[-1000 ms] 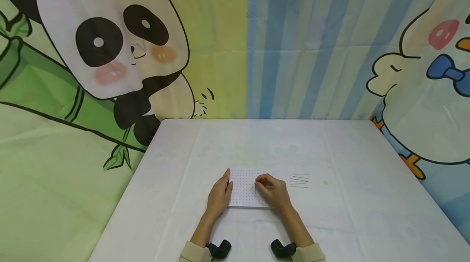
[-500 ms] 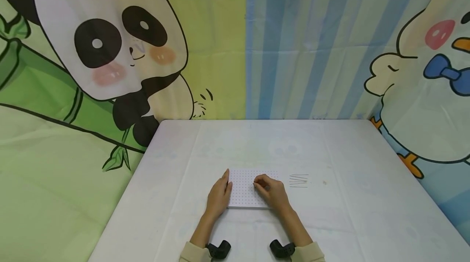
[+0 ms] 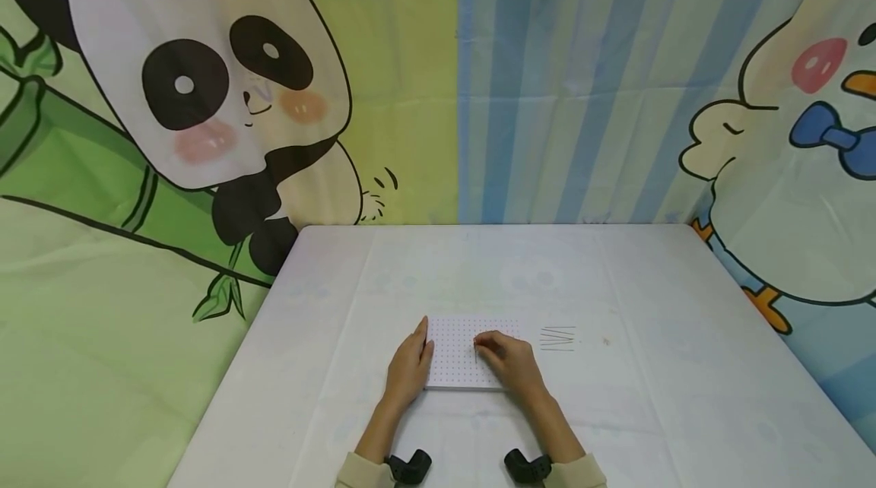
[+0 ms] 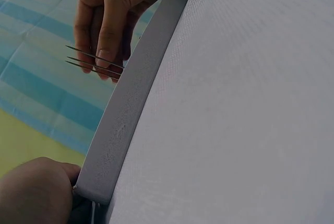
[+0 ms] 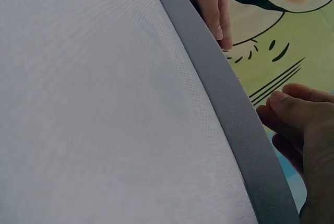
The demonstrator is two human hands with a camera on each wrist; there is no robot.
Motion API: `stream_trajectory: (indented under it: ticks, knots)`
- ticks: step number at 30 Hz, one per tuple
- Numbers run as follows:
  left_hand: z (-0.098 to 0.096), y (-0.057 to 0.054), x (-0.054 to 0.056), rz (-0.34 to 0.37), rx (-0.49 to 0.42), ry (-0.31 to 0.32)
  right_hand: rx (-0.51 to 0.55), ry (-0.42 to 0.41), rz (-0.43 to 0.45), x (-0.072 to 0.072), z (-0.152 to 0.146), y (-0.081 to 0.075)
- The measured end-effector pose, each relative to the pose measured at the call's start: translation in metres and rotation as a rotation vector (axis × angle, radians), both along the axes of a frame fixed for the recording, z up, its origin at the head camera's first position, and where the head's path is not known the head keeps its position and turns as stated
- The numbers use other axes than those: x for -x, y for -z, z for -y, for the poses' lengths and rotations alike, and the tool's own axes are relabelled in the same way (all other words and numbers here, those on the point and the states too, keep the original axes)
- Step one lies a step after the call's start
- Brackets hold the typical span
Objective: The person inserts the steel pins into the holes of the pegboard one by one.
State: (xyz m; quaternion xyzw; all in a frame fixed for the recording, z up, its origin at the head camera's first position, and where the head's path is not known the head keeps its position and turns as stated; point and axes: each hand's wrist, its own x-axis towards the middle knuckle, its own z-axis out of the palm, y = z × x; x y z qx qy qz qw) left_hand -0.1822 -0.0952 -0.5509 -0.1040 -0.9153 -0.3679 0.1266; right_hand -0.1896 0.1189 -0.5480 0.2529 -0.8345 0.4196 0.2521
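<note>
On the white table [image 3: 342, 366], the white board [image 3: 452, 370] with tiny holes is kept where it was before. Its left edge is touched by the left hand [image 3: 407, 366], fingers held straight. By the right hand [image 3: 515, 364], thumb and finger together, a thin pin [image 3: 476, 356] is pinched; which of the three upright pins [image 4: 79, 61] is hard to tell. Loose pins [image 3: 557, 327] are laid to the right.

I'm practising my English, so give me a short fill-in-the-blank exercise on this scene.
The left hand touches the ____ edge of the dotted white board.
Loose rods lie on the table to the ____ of that board.
Counted in the left wrist view, the standing rods at the right hand number ____.

Missing words: left; right; three.
</note>
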Motion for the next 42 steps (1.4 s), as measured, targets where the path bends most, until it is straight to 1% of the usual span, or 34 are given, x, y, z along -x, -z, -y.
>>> stream_trajectory:
  ticks: [8, 13, 17, 19, 23, 26, 30, 35, 42]
  knots:
    - [-0.001, 0.0, 0.001, 0.016, -0.011, -0.006, 0.056, 0.075, 0.065, -0.009, -0.016, -0.003]
    - [-0.001, -0.001, 0.001, 0.006, -0.01, -0.004, 0.099, 0.132, 0.111, -0.014, -0.034, -0.003]
    - [0.0, 0.0, 0.001, 0.004, -0.009, -0.003, 0.137, 0.184, 0.126, -0.017, -0.052, -0.001]
    - [0.0, 0.001, 0.002, 0.002, -0.008, -0.001, 0.128, 0.235, 0.122, -0.017, -0.063, 0.0]
    - [0.0, 0.003, 0.002, 0.0, -0.006, 0.001, 0.077, 0.344, 0.137, -0.016, -0.083, 0.004]
    - [0.0, 0.003, 0.002, 0.002, -0.008, 0.0, 0.031, 0.392, 0.151, -0.013, -0.094, 0.007]
    - [0.001, 0.003, 0.002, 0.017, -0.009, 0.003, 0.005, 0.405, 0.169, -0.011, -0.103, 0.011]
    - [0.0, 0.001, 0.001, 0.029, -0.008, 0.002, -0.016, 0.409, 0.187, -0.01, -0.106, 0.013]
    - [0.0, 0.002, 0.001, 0.004, -0.01, 0.001, -0.034, 0.415, 0.194, -0.01, -0.105, 0.012]
